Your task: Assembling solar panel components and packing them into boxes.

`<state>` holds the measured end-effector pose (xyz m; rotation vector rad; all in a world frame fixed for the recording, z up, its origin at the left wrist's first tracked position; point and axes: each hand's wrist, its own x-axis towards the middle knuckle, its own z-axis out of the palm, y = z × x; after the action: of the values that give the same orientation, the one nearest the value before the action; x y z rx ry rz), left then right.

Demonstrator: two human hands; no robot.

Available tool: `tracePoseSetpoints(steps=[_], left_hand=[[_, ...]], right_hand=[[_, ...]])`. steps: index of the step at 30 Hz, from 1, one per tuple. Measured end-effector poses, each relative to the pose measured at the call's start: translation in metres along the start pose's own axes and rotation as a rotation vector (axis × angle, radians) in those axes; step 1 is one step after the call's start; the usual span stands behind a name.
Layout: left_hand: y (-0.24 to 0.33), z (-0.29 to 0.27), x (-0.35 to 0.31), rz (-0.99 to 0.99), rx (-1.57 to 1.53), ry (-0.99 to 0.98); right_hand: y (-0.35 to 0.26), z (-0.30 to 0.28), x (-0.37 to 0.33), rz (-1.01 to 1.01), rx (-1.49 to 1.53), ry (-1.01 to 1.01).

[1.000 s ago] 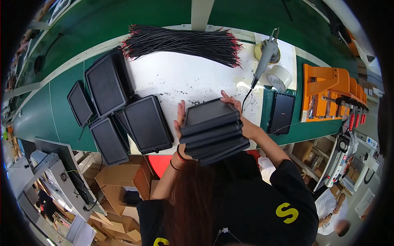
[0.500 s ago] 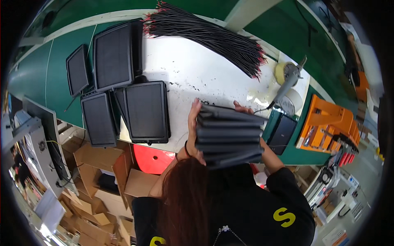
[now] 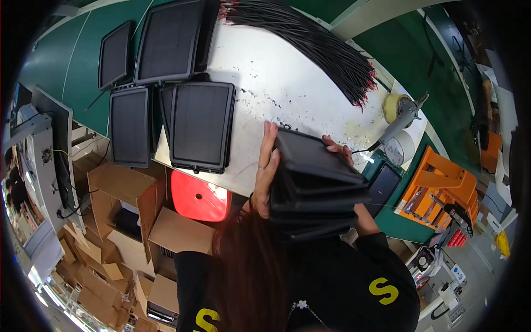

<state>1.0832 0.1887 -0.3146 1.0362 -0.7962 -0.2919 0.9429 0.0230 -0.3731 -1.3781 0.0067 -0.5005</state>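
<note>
Between my two hands is a stack of several black rectangular framed panels (image 3: 318,157), which look like small solar panels. My left hand (image 3: 266,171) lies along the stack's left side, fingers pointing up past its top corner. My right hand (image 3: 338,149) grips the far right side, mostly hidden behind the panels. The stack is held in front of my chest at the near edge of the white work surface (image 3: 251,108), its panels fanned slightly apart. More such panels (image 3: 202,127) lie in piles on the left of the bench.
A bundle of black wires (image 3: 310,41) with red ends lies at the back. On the right are tape rolls (image 3: 397,106), a grey hand tool (image 3: 401,122), a phone-like black device (image 3: 383,182) and an orange rack (image 3: 437,182). A red stool (image 3: 200,196) and cardboard boxes (image 3: 124,185) stand below left.
The stack has tilted, so its top panel's face shows more, and its panels spread unevenly. Both hands stay on it. The whole view has shifted and turned slightly.
</note>
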Motion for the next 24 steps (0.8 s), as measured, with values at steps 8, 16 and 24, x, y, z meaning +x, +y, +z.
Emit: tracePoseSetpoints(steps=[8,16,24], left_hand=[[0.008,0.002,0.007,0.117,0.087,-0.105],[0.022,0.000,0.010,-0.118,0.044,0.036],[0.032,0.000,0.022,0.000,0.048,-0.039]], right_hand=[[-0.042,0.017,-0.002,0.398,0.234,0.144],[-0.051,0.029,0.005,0.350,0.230,0.197],[-0.051,0.013,0.016,0.440,0.097,0.223]])
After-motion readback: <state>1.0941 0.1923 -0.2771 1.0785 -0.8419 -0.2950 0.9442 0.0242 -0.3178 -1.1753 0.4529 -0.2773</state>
